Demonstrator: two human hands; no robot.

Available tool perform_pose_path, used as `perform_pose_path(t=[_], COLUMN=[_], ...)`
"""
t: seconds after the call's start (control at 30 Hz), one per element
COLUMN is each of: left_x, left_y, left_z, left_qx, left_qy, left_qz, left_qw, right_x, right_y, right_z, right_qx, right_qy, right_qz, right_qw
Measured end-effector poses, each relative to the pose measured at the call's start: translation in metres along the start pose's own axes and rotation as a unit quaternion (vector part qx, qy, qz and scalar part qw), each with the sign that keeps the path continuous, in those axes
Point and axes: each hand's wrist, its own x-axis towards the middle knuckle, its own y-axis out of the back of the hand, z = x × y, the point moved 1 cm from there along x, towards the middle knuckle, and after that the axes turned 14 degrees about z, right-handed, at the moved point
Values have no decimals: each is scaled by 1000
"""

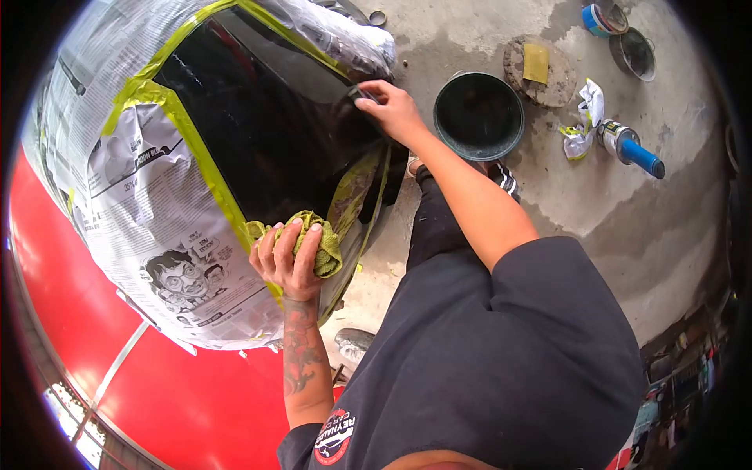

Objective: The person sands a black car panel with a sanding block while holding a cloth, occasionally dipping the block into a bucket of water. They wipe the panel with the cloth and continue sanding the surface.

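My left hand [290, 254] grips a crumpled yellow-green cloth [319, 247] at the lower edge of a glossy black panel [258, 110]. At the panel's right edge, the fingers of my right hand [388, 110] are closed on a small dark pad [359, 95], pressed against the surface. Yellow-green tape [205, 160] borders the panel. Beside it, printed newspaper sheets [157, 211] cover the surrounding bodywork.
A dark round bucket [479, 116] stands on the concrete floor near my feet. Beyond it are a round slab [552, 86] with a yellow sheet, crumpled paper [583, 121], a can with a blue tool [630, 149] and small containers [605, 19]. Red bodywork [180, 384] shows lower left.
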Motion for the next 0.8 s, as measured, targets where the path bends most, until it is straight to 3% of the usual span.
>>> perform_pose_path(t=[0.07, 0.2, 0.3, 0.43, 0.53, 0.7, 0.8], left_x=[0, 3, 6, 0, -2, -2, -1], left_y=[-2, 1, 1, -2, -2, -2, 0], left_z=[0, 1, 1, -1, -2, -2, -2], left_qx=[1, 6, 7, -7, 0, -6, -6], left_qy=[-1, -19, -23, 3, -1, 4, 1], left_qz=[6, -4, -10, 10, 7, 8, 1], left_qw=[1000, 1000, 1000, 1000, 1000, 1000, 1000], right_x=[0, 21, 33, 8, 1, 52, 58], right_y=[5, -20, -27, -4, 1, -44, -56], right_z=[10, -55, -84, -46, -38, -114, -144], right_qx=[-31, 16, 11, 23, -11, 24, 8], right_qy=[-45, 117, 155, 69, 55, 241, 243], right_qz=[-14, 13, -3, -33, -24, -11, 5], right_qw=[998, 993, 988, 997, 998, 970, 970])
